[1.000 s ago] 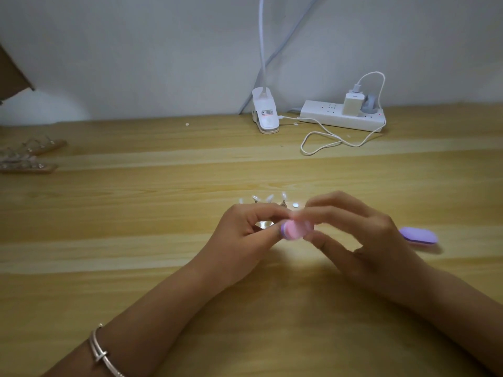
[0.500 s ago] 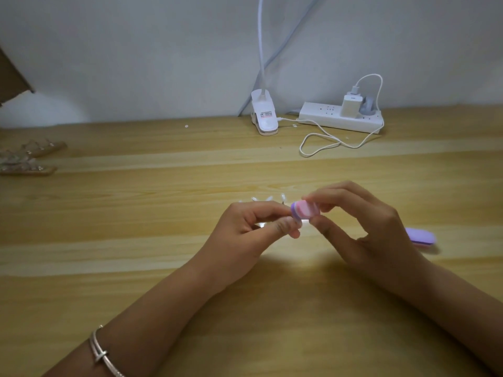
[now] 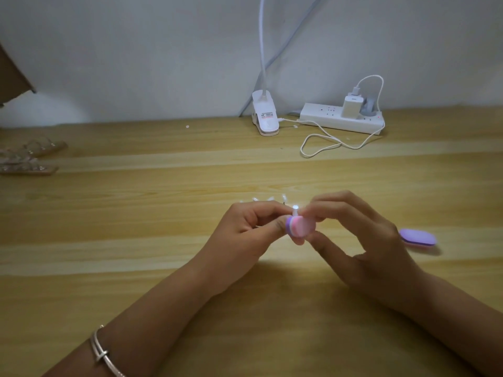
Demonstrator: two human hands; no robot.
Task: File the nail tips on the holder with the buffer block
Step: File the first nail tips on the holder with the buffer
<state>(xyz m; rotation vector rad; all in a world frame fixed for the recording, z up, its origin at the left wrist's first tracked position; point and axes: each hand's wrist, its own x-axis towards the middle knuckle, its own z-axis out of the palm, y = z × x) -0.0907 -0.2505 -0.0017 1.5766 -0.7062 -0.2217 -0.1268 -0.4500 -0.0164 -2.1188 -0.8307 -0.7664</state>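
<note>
Filing step, likely: left hand (image 3: 245,232) pinches tip (image 3: 295,208); right hand (image 3: 364,240) pinches buffer (image 3: 299,227) against it. Next: short, light strokes.

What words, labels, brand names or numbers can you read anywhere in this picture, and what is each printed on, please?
On the clip lamp base, a sticker: red and black print, too small and blurred to read.
On the charger plugged into the power strip: a faint mark near its top, unreadable.
On the buffer block and the purple block: no text shows.
</note>
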